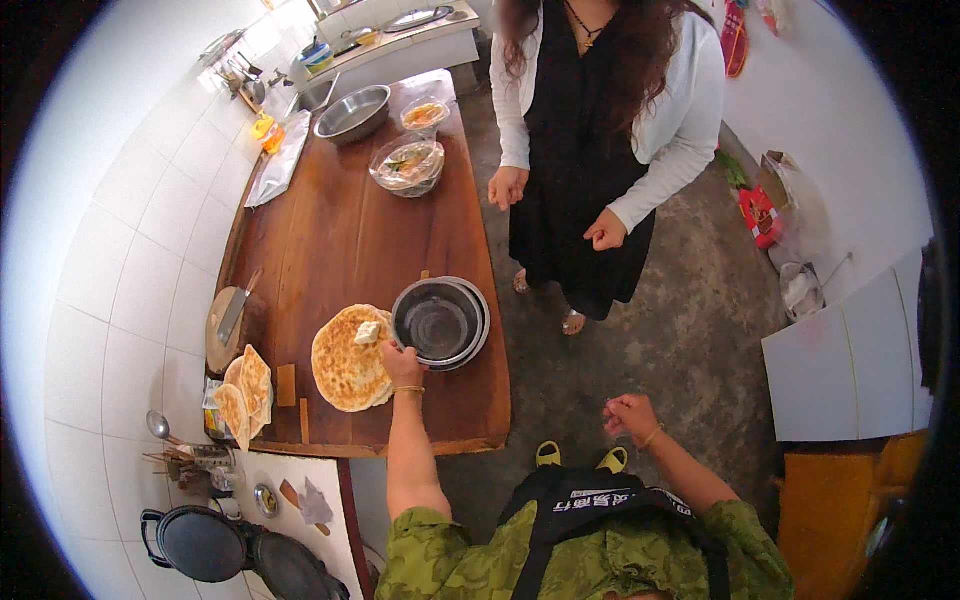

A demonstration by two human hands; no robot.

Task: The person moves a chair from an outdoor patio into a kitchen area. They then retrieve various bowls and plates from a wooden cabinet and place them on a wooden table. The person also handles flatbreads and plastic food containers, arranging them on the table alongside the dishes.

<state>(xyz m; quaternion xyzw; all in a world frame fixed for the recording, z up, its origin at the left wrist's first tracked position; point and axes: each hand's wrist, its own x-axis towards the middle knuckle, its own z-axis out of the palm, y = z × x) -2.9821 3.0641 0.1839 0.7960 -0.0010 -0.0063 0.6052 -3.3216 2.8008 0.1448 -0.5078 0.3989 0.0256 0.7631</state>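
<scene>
My left hand (403,367) grips the near-left rim of nested metal bowls (439,322) at the right edge of a wooden table (337,247). The upper bowl looks empty. Just left of the bowls lies a stack of browned round flatbreads (349,364), partly hidden by my hand and the bowls. A small pale lump (367,332) rests on the top flatbread. My right hand (630,416) is held over the floor, away from the table, its fingers loosely bent and nothing visible in them.
A person (585,150) stands right of the table. Film-covered bowls (409,163) and a metal basin (352,114) sit at its far end. A cleaver (234,311) lies on a round chopping block (225,341); flatbread pieces (251,390) are nearby. An open electric griddle (202,544) is lower left.
</scene>
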